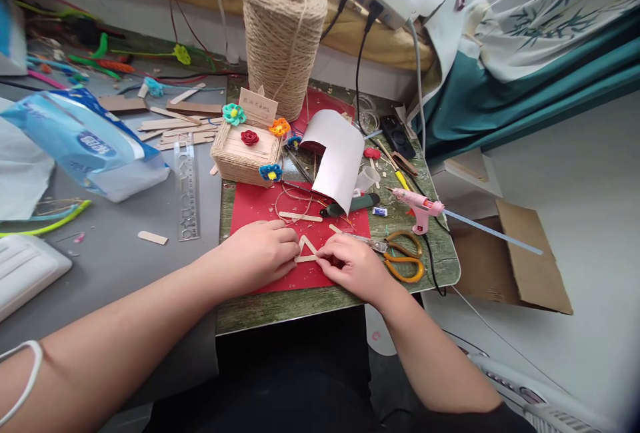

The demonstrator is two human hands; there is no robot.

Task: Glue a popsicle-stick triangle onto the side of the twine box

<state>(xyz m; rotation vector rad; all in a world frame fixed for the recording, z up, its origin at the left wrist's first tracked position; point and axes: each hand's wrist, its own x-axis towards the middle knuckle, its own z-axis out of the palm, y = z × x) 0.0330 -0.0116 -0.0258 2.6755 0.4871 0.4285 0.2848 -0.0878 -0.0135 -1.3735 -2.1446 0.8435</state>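
My left hand [263, 250] and my right hand [350, 265] rest close together on a red sheet [260, 206]. Both pinch the ends of a small triangle of flat wooden sticks [306, 251] lying between them. Fingers of both hands are curled onto the sticks. Another loose stick [300, 217] lies just beyond, beside a loop of twine.
A twine-wrapped box with small flowers [246, 150] stands behind, before a large jute spool [281, 33]. Orange-handled scissors [403, 256] and a pink glue gun [417, 208] lie to the right. A ruler [186, 186], a wipes pack [85, 143] and more sticks sit left.
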